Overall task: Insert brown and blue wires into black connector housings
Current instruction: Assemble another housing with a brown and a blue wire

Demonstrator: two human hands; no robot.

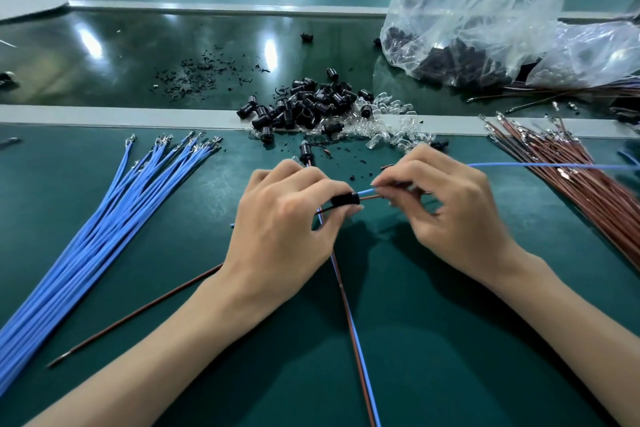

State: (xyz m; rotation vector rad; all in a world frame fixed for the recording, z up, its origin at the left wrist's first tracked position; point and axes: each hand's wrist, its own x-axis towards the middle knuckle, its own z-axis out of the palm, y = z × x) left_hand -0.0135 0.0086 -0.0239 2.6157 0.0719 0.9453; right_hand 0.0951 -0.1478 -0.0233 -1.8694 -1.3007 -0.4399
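**While wires enter housing: check**

As both hands meet at ctr of bench (450, 340), a black connector housing (344, 200) is pinched by curled fingers of the L hand (284, 218). One blue wire (365, 191) and one brown wire (370, 198) are gripped by R hand (446, 211) fingertips, ends entering the housing's R side. To the L a blue bundle (114, 218) is laid, to the R a brown bundle (571, 177); loose housings (311, 104) are heaped behind.

A green workbench (450, 340) is lying before me, carrying a fan of blue wires (114, 218) at my left and brown wires (571, 166) at my right. A heap of black connector housings (311, 100) is sitting beside clear plastic pieces (388, 128) at the middle, with a clear bag (502, 10) resting beyond.
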